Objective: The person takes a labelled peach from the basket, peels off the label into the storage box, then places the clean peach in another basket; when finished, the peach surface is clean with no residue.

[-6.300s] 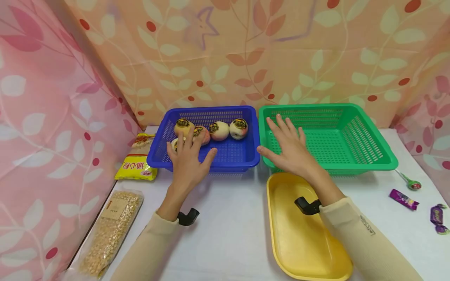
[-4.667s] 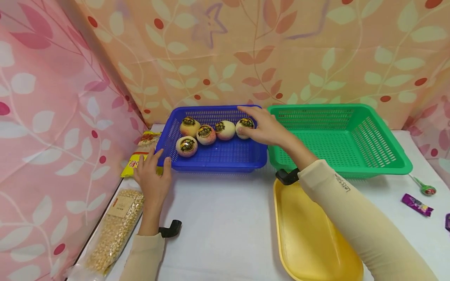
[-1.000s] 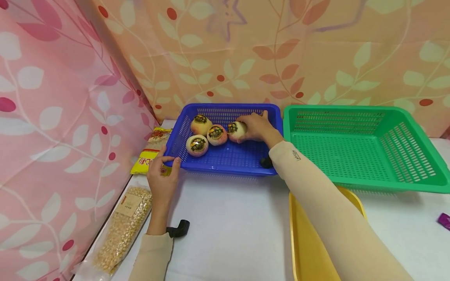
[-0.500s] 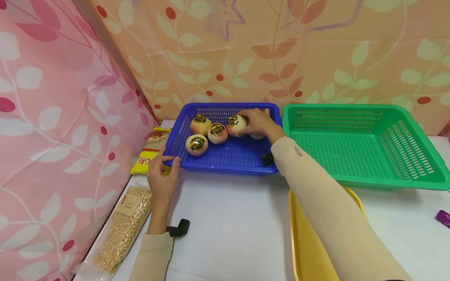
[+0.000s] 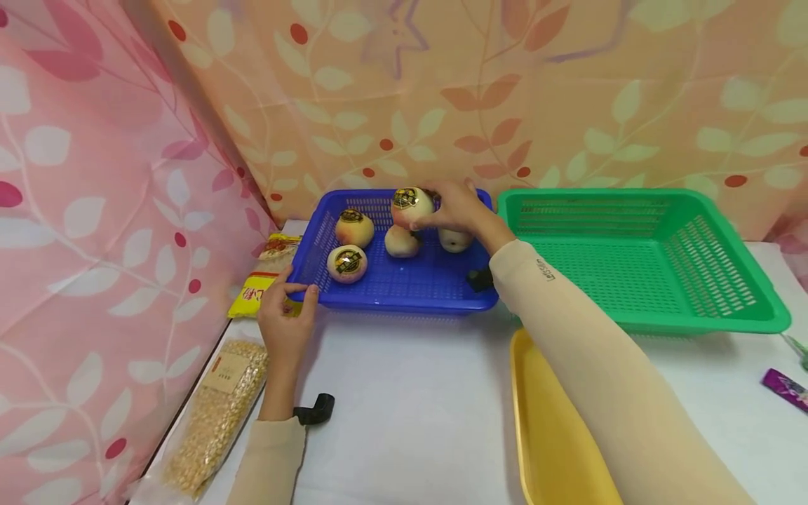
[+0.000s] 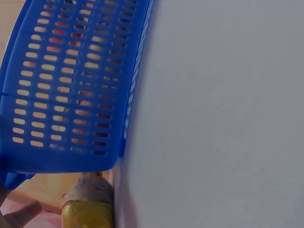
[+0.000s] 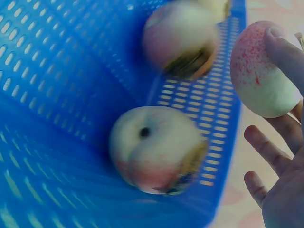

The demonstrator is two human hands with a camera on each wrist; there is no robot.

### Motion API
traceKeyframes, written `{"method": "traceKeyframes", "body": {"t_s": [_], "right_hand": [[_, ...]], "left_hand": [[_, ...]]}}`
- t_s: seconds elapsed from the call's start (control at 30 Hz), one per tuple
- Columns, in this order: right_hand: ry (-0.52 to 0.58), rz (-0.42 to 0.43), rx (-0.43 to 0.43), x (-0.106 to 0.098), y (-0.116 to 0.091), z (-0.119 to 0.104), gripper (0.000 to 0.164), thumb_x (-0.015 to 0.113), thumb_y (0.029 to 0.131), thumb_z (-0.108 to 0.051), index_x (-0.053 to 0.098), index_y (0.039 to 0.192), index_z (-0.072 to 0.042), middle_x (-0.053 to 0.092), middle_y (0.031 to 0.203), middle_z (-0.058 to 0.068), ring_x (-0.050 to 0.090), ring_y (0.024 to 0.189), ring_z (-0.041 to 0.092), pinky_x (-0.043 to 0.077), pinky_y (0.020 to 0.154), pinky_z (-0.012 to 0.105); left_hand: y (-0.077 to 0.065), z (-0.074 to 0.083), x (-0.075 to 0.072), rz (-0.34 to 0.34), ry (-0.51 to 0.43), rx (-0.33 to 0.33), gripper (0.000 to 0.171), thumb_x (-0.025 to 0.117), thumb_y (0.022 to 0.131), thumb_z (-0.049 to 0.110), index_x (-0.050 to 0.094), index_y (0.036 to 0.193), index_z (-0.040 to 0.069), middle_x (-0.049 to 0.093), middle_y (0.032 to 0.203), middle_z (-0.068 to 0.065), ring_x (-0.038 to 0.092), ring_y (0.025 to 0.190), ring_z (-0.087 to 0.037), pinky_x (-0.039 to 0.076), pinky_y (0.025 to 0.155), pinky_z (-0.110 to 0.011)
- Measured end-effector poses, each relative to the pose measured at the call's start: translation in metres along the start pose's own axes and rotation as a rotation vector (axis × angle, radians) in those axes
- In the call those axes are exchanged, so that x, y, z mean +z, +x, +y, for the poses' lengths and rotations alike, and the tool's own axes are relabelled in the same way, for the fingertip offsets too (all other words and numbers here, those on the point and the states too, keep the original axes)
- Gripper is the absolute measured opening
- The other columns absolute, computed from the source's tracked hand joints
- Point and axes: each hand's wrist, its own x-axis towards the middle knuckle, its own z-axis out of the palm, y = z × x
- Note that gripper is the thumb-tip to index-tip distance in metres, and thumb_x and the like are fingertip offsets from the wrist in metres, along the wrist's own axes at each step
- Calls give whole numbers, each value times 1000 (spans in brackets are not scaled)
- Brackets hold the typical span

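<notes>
My right hand (image 5: 461, 205) grips a peach (image 5: 412, 207) with a black-and-gold sticker, raised near the back of the blue basket (image 5: 404, 303). In the right wrist view, thumb and fingers hold this pink-flecked peach (image 7: 266, 71), two fingers spread free. Below it in the basket lie a pale peach (image 5: 402, 242) and another peach (image 5: 456, 240) partly behind my hand. Toward the left side sit a yellowish peach (image 5: 355, 228) and a stickered peach (image 5: 347, 264). My left hand (image 5: 287, 319) holds the basket's front left corner by the rim; the left wrist view shows its perforated wall (image 6: 66, 95).
Right of the blue basket stands a green basket (image 5: 631, 322). A yellow tray (image 5: 558, 428) lies in front, partly under my right forearm. At left are a yellow food packet (image 5: 249, 294) and a bag of beans or grains (image 5: 217, 414). A purple-wrapped candy (image 5: 785, 389) lies far right.
My left hand took the blue basket's rim, and my right hand reached in from above the green basket. It gripped a peach and lifted it up and left; the peach below turned its sticker away.
</notes>
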Motion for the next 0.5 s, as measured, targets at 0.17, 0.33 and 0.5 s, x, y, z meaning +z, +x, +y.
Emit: {"method": "traceKeyframes", "body": {"t_s": [0.17,0.33,0.5], "right_hand": [[119,21,-44,-16,-6,-10,75,87,80,-37,56,145,-16,68,132,6,61,126,29,40,113,48],[164,52,-104,-33,-14,-22,74,89,79,-34,57,144,-17,69,129,5,62,123,26,47,109,46],[167,62,-190,-48,-27,-33,72,89,79,-32,59,142,-14,69,124,2,62,116,20,48,105,42]], "left_hand": [[6,-7,2,-11,-2,43,20,79,86,16,68,83,1,68,135,-10,61,125,-35,42,71,-28],[11,-14,5,-16,1,62,20,78,86,16,66,81,1,69,134,-11,61,122,-36,38,65,-26],[17,-19,10,-10,-21,67,20,78,86,16,66,81,1,69,134,-11,59,122,-38,34,89,-43]]}}
